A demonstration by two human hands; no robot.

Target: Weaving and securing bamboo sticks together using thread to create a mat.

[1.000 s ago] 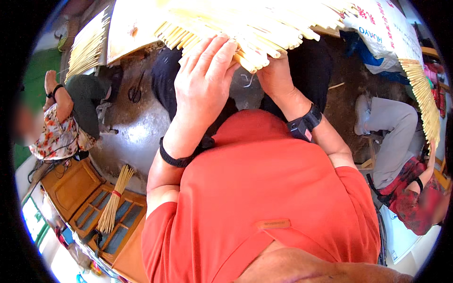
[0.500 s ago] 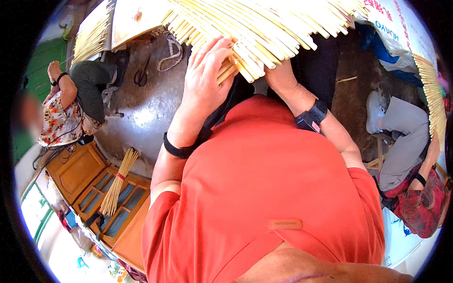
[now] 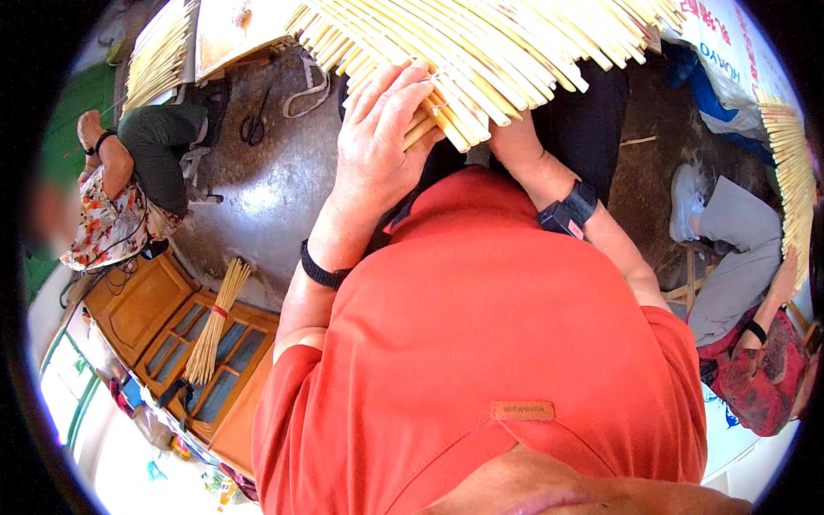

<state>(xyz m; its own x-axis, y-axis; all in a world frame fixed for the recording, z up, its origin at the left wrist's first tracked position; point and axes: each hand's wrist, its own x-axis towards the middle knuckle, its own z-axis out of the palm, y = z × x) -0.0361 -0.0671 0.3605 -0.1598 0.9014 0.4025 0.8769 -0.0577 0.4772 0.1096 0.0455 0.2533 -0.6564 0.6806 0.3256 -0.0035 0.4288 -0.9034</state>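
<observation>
Head view: my left hand raised, fingers curled on stick mat; right hand, grip hidden; sticks slant down-right.

Stick mat: seemingly nearer red shirt | pale strap: now in view

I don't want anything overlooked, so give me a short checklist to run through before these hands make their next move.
1. Left hand on the sticks: ok, its fingers lie over their near ends.
2. Right hand grip: cannot tell, its fingertips are hidden beneath the sticks.
3. Near stick ends level: not ok, they jut out unevenly.
4. Separate bundle tied: ok, a red band circles it.
5. Floor free of loose sticks: not ok, a thin stick lies at the right.
</observation>
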